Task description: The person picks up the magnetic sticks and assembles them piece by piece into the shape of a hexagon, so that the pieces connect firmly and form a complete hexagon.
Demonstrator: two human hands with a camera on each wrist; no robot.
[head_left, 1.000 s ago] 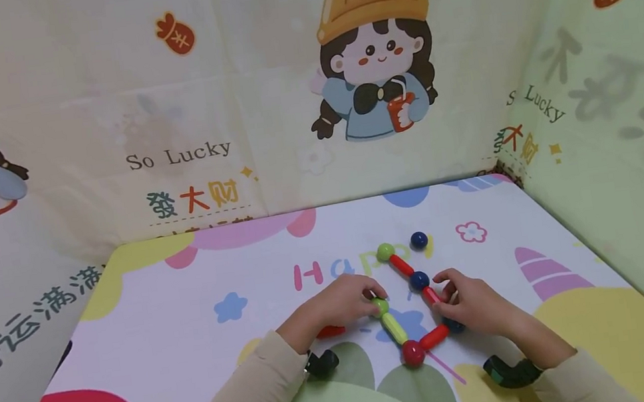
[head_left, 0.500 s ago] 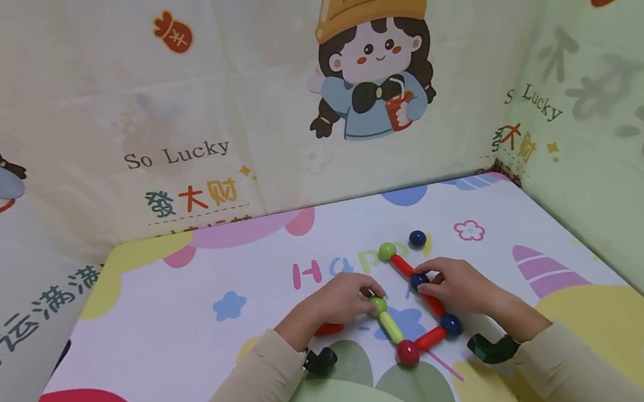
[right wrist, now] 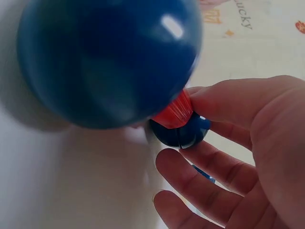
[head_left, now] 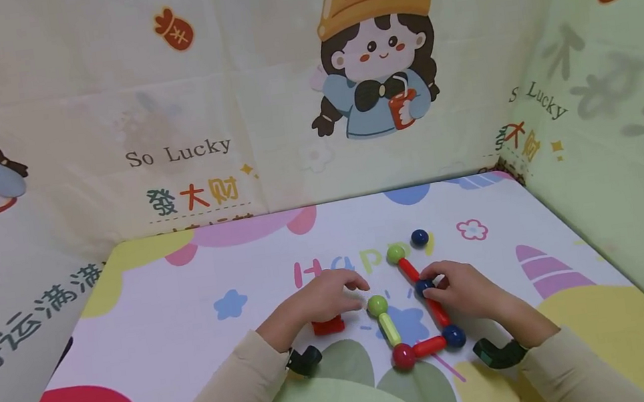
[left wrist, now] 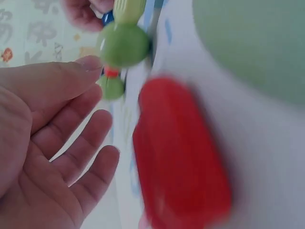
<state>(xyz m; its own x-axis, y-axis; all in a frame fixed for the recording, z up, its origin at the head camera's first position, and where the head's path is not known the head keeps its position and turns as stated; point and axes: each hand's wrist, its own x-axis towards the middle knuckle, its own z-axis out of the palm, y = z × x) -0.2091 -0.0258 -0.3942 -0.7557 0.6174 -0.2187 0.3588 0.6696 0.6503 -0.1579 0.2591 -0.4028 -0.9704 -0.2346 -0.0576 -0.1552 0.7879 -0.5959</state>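
A joined chain lies on the table: a green ball (head_left: 378, 305), a yellow-green rod (head_left: 389, 329), a red ball (head_left: 404, 356), red rods (head_left: 430, 346), a blue ball (head_left: 453, 336), a middle blue ball (head_left: 424, 288) and a far green ball (head_left: 396, 253). My right hand (head_left: 466, 290) pinches the middle blue ball between thumb and fingers; in the right wrist view this ball (right wrist: 178, 133) is partly behind a red rod. Just left of the near green ball, my left hand (head_left: 324, 296) holds nothing, its fingers apart and relaxed, also in the left wrist view (left wrist: 57, 138).
Below my left hand lies a separate red piece (head_left: 328, 325), large in the left wrist view (left wrist: 178, 157). A loose blue ball (head_left: 420, 238) sits beyond the chain, beside the far green ball. Printed cloth walls (head_left: 261, 101) stand behind and to the right of the table.
My left hand has let go of the near green ball and moved left. My right hand has moved from the red rod up to the middle blue ball. The chain's far end has shifted slightly right.
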